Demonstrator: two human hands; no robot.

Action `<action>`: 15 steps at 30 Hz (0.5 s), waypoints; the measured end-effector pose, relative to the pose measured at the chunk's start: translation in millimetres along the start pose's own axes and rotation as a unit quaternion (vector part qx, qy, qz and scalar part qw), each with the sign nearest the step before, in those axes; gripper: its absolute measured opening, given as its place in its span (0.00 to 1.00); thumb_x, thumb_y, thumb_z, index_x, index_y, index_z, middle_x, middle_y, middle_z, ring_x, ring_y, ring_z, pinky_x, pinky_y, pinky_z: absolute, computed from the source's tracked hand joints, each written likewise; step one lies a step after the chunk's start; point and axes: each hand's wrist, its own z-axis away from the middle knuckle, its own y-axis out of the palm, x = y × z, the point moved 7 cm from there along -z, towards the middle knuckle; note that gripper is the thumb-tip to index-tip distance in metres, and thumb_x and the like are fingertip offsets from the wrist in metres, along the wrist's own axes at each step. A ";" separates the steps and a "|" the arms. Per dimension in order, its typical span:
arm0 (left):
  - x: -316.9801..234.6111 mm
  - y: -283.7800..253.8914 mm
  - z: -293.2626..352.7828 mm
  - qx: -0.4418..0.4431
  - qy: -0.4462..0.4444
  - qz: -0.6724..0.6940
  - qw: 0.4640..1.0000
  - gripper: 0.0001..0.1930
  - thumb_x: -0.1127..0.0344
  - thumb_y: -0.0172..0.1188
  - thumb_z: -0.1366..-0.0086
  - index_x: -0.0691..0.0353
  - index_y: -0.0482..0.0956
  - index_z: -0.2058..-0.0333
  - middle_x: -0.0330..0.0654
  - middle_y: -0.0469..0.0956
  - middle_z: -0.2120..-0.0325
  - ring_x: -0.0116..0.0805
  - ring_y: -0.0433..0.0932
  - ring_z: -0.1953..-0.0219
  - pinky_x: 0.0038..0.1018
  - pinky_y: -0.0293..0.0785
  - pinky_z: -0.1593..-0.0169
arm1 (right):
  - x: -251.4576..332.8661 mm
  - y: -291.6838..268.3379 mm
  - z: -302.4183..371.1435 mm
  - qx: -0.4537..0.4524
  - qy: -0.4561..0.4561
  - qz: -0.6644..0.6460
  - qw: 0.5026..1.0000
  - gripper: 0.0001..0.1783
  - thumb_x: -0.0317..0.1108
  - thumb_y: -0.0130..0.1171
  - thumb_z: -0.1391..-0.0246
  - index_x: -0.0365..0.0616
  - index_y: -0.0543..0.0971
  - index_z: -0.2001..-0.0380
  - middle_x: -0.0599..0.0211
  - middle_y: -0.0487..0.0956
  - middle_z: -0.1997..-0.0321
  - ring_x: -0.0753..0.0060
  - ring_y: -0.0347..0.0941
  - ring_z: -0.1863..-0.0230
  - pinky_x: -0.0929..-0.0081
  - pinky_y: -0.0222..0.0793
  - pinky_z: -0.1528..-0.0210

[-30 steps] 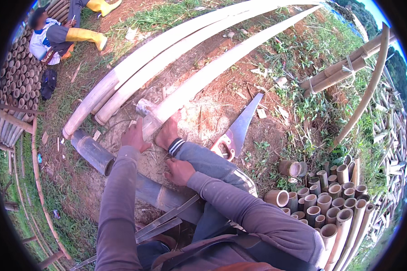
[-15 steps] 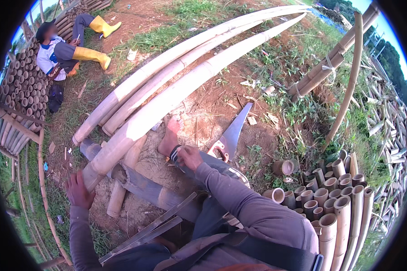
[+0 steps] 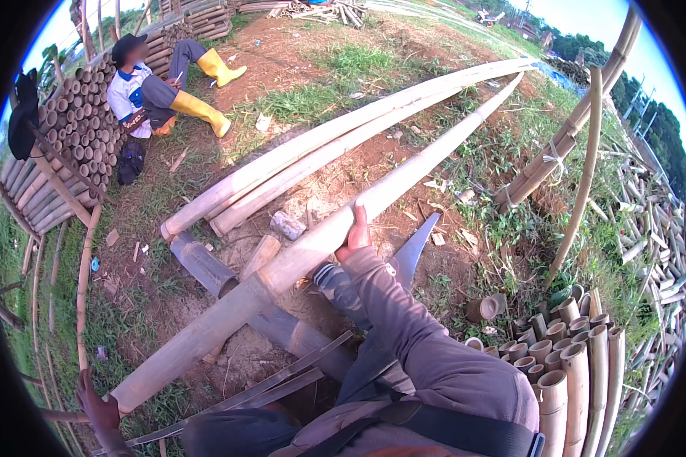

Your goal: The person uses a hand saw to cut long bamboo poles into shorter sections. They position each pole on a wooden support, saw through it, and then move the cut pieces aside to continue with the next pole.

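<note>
A long pale bamboo pole [image 3: 198, 339] runs from the lower left toward the far right, crossing over a dark bamboo log [image 3: 282, 329] on the ground. At its near cut end my left hand [image 3: 99, 407] holds on, fingers and thumb around the rim. Farther up, my right hand [image 3: 355, 234] grips the pole's right side, its far fingers partly hidden. Just right of that forearm lies a handsaw [image 3: 415, 255], blade showing and handle mostly covered by my sleeve. Two more bamboo poles [image 3: 274, 169] [image 3: 297, 177] lie alongside, beyond the held one.
A person [image 3: 141, 99] in yellow boots sits at far left beside stacked bamboo pieces [image 3: 80, 114]. Short cut bamboo tubes [image 3: 556, 343] stand upright at right. Split bamboo strips [image 3: 282, 381] lie by my legs. A leaning tied bamboo post [image 3: 560, 145] rises at right.
The pole has slid toward me and to the left, its near end now past the dark log. My left hand moved with it; my right hand went from my lower leg onto the pole.
</note>
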 end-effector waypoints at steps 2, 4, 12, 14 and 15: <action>-128.2 -55.4 -14.2 0.034 0.131 0.187 0.973 0.41 0.71 0.67 0.49 0.59 0.69 0.33 0.52 0.71 0.34 0.56 0.68 0.31 0.50 0.62 0.29 | -54.7 33.8 75.1 0.045 0.106 0.058 0.992 0.46 0.65 0.57 0.34 0.44 0.60 0.27 0.52 0.71 0.30 0.48 0.70 0.31 0.44 0.63 0.27; -264.2 -76.0 -27.7 0.031 0.326 0.274 0.904 0.42 0.56 0.76 0.51 0.59 0.73 0.36 0.55 0.77 0.41 0.58 0.74 0.38 0.47 0.68 0.33 | -121.5 26.2 109.4 0.054 0.185 0.084 0.978 0.46 0.65 0.59 0.36 0.48 0.59 0.26 0.58 0.66 0.27 0.54 0.61 0.25 0.43 0.54 0.24; -447.0 29.8 -6.9 0.374 0.431 0.113 0.813 0.55 0.41 0.80 0.56 0.59 0.66 0.33 0.59 0.84 0.54 0.58 0.84 0.49 0.45 0.78 0.44 | -308.3 36.4 299.5 0.494 0.441 0.338 0.669 0.37 0.52 0.68 0.38 0.45 0.70 0.33 0.61 0.76 0.37 0.58 0.71 0.34 0.56 0.68 0.33; -376.9 66.9 -2.1 0.355 0.389 0.042 0.849 0.48 0.42 0.79 0.56 0.57 0.70 0.38 0.56 0.86 0.61 0.59 0.85 0.52 0.49 0.77 0.45 | -284.4 12.2 299.8 0.632 0.277 0.494 0.529 0.36 0.47 0.67 0.37 0.40 0.71 0.33 0.55 0.81 0.43 0.55 0.77 0.41 0.59 0.72 0.37; -341.7 84.6 -5.9 0.339 0.367 0.017 0.866 0.45 0.43 0.78 0.56 0.56 0.71 0.41 0.54 0.86 0.62 0.58 0.85 0.53 0.51 0.75 0.43 | -254.8 -3.8 297.2 0.658 0.231 0.549 0.460 0.38 0.46 0.68 0.39 0.39 0.70 0.32 0.51 0.81 0.43 0.53 0.78 0.41 0.59 0.72 0.37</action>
